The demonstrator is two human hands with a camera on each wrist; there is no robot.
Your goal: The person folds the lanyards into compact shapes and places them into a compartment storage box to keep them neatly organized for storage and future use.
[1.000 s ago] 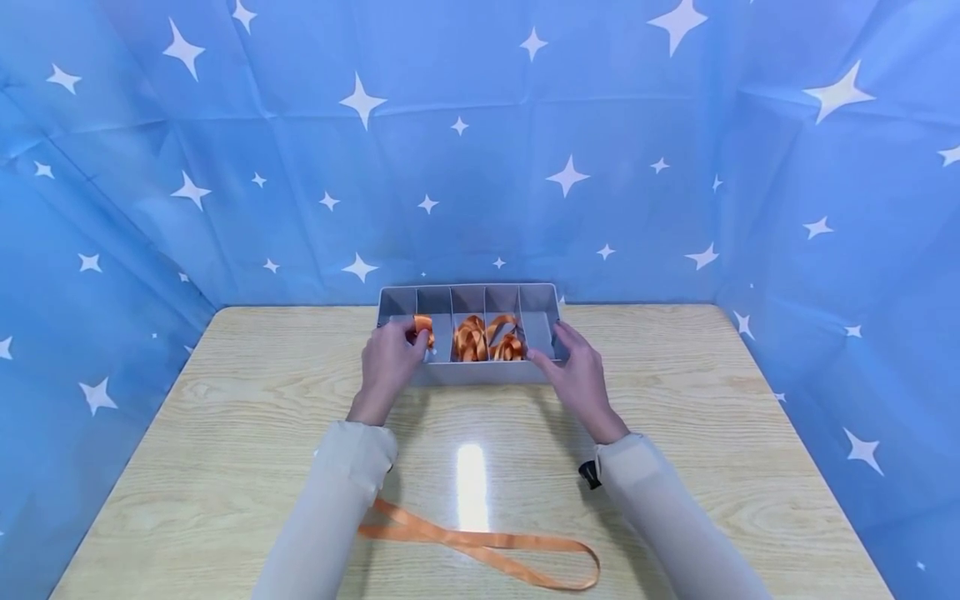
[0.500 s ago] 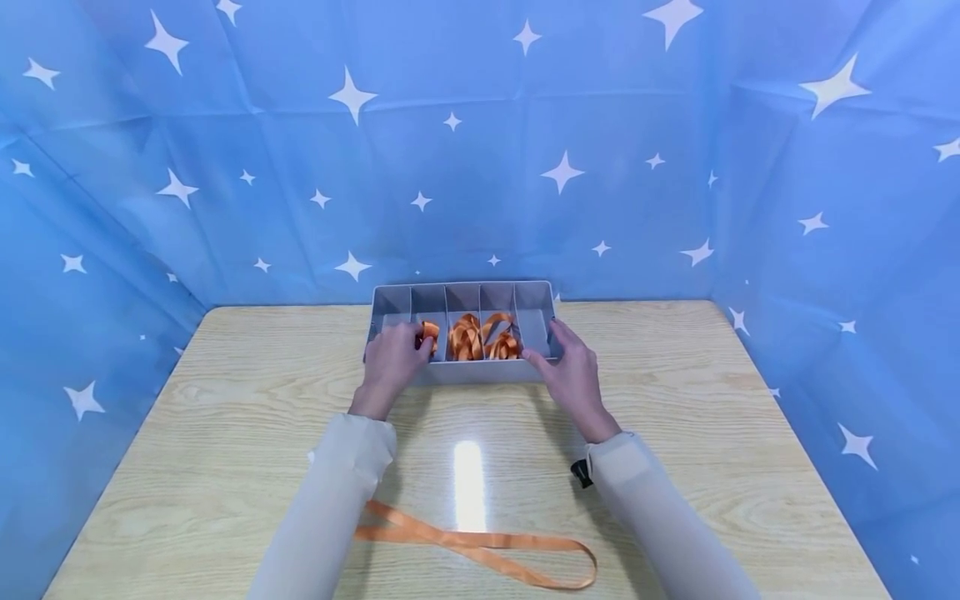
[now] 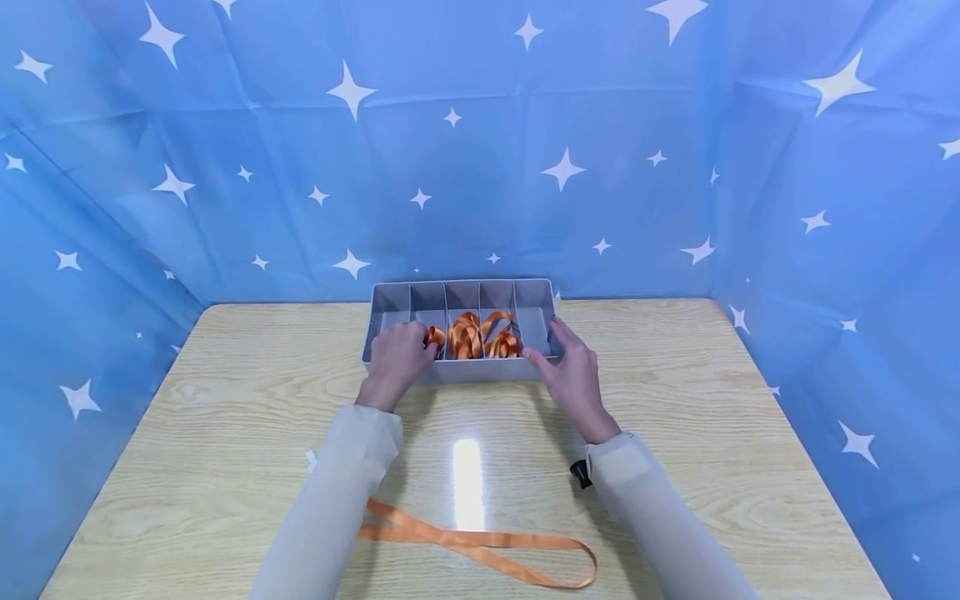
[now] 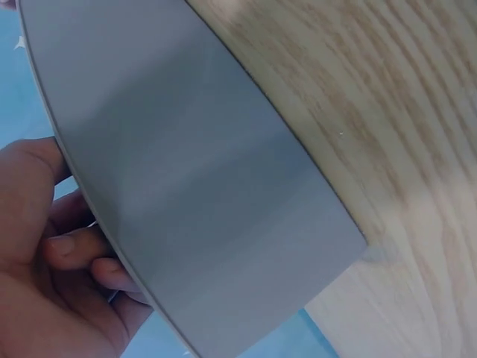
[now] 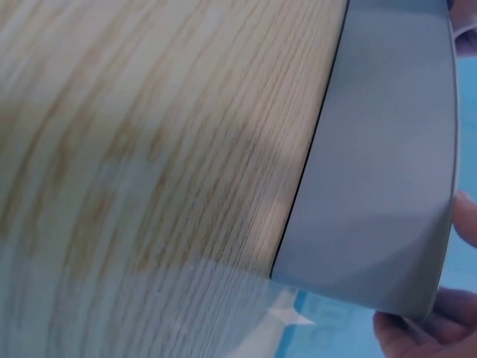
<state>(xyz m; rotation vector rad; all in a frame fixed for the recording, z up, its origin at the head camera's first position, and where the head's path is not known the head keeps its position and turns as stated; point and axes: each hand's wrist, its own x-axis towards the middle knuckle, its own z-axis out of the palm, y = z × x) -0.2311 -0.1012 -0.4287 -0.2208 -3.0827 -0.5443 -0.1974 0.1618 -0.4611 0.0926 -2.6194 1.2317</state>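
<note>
A grey box (image 3: 495,371) with several compartments stands near the table's far edge. My left hand (image 3: 399,354) reaches over its front wall, fingers curled, with an orange ribbon (image 3: 435,337) at the fingertips in the second compartment from the left. The left wrist view shows the curled left hand (image 4: 67,261) behind the box wall (image 4: 186,164); the ribbon is hidden there. At the box's right front corner, my right hand (image 3: 573,371) grips the wall, thumb over the front rim. Bunched orange ribbons (image 3: 465,337) fill the third and fourth compartments.
A long orange ribbon loop (image 3: 517,542) lies crossed on the wooden table (image 3: 712,433), between the forearms and close to the person. A blue curtain (image 3: 487,167) with white stars hangs right behind the box and along both sides.
My left hand has moved lower and slightly right with the orange ribbon, which sits deeper in the second compartment. The right hand keeps its place on the box's corner.
</note>
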